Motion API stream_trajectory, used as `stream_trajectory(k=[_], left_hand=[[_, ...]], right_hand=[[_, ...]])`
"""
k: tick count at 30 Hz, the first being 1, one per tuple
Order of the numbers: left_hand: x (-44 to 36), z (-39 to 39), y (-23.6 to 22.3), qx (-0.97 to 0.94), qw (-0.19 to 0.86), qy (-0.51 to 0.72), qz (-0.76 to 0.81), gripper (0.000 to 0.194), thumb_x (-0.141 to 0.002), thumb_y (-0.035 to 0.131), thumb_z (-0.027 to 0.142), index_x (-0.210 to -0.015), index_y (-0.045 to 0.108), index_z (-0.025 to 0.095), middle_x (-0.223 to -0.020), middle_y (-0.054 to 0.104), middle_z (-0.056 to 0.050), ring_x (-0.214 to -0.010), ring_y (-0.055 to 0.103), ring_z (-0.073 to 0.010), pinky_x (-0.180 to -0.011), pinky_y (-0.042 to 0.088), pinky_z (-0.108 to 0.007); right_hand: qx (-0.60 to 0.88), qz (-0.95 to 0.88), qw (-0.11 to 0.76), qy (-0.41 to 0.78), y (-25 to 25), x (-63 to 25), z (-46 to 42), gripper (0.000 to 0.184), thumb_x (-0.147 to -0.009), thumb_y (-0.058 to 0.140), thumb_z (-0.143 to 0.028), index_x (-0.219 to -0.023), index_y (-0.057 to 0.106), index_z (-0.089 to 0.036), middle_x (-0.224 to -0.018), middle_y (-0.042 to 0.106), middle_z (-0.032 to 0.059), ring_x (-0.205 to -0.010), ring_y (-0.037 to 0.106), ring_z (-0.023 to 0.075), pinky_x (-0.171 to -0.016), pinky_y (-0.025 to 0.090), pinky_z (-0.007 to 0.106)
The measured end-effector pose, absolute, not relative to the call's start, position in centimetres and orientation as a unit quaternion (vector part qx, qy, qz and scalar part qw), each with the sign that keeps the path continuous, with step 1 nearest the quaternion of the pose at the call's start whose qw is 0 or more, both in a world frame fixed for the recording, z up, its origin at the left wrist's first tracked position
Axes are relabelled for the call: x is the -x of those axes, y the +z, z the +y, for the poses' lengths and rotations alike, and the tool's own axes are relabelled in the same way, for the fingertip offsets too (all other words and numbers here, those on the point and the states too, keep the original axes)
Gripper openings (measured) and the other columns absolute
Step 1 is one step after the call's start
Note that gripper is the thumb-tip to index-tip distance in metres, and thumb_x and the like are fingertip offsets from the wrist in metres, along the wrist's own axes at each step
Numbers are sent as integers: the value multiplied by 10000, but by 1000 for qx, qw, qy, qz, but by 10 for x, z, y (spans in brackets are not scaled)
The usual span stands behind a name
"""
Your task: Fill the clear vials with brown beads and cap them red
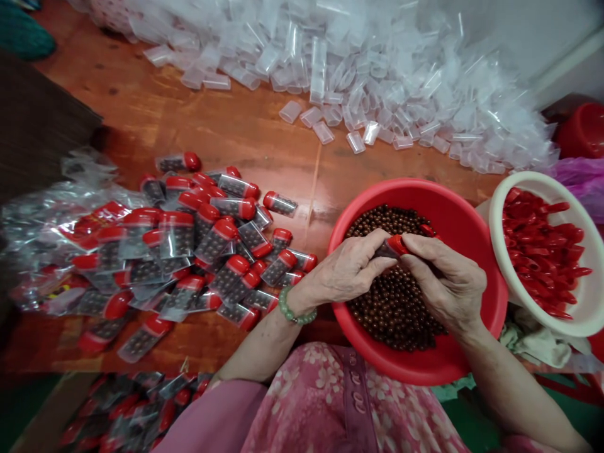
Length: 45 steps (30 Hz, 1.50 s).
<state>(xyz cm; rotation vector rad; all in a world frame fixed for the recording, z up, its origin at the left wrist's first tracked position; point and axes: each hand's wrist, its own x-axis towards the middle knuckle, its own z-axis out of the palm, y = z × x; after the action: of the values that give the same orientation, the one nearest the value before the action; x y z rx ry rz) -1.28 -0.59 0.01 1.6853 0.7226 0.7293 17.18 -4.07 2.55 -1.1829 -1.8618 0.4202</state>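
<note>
Over a red basin [465,217] full of small brown beads [394,308], my left hand [346,270] and my right hand [446,280] meet. Both are closed on one small clear vial with a red cap [395,245], held between the fingertips. The left fingers wrap the vial's body, which is mostly hidden. The right thumb and fingers pinch at the red cap end. A green bead bracelet [295,313] circles my left wrist.
A pile of filled, red-capped vials [207,245] covers the wooden table [198,119] on the left, some in clear bags [51,220]. Empty clear vials [377,69] are heaped at the back. A white bowl [589,296] of red caps [538,251] stands on the right.
</note>
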Motion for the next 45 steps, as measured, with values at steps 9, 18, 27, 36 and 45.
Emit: stream_trajectory(k=[9,18,27,36,45], left_hand=[[12,-5,0,-717,549,313,295,81,-965,469,245,-900,456,197,-826,516,5,-749,476,-144,-721,404,-292],[14,-6,-3,-720,544,305,304,106,-973,462,282,-903,449,204,-847,572,-16,-764,518,-157,-750,449,-308],[11,-5,-1,-651,591,395,268,193,-1018,442,339,-1046,556,186,-1036,641,-54,-1023,606,-185,-972,462,-326],[11,-5,3,-652,589,370,301,254,-1021,457,373,-1110,603,185,-927,603,-19,-813,554,-142,-806,460,-280],[13,-5,4,-667,602,325,296,193,-1012,429,312,-1126,530,194,-1000,650,-56,-903,615,-182,-878,508,-340]], right_hand=[[454,-749,450,172,22,-171,-41,424,-844,715,-40,-1195,750,-276,-1065,802,34,-956,776,207,-862,661,357],[410,-822,389,77,23,-172,-42,584,-833,714,-15,-1364,649,-249,-1266,736,102,-1085,742,240,-923,646,372],[403,-844,345,83,27,-175,-38,642,-855,726,-103,-1447,562,-291,-1293,640,131,-1164,663,260,-931,626,424],[523,-689,403,298,33,-196,-42,504,-825,789,-229,-1301,634,-292,-1014,738,31,-914,734,173,-751,633,278],[445,-806,376,101,30,-184,-31,456,-868,750,-226,-1311,650,-267,-1138,773,78,-969,758,234,-879,637,386]])
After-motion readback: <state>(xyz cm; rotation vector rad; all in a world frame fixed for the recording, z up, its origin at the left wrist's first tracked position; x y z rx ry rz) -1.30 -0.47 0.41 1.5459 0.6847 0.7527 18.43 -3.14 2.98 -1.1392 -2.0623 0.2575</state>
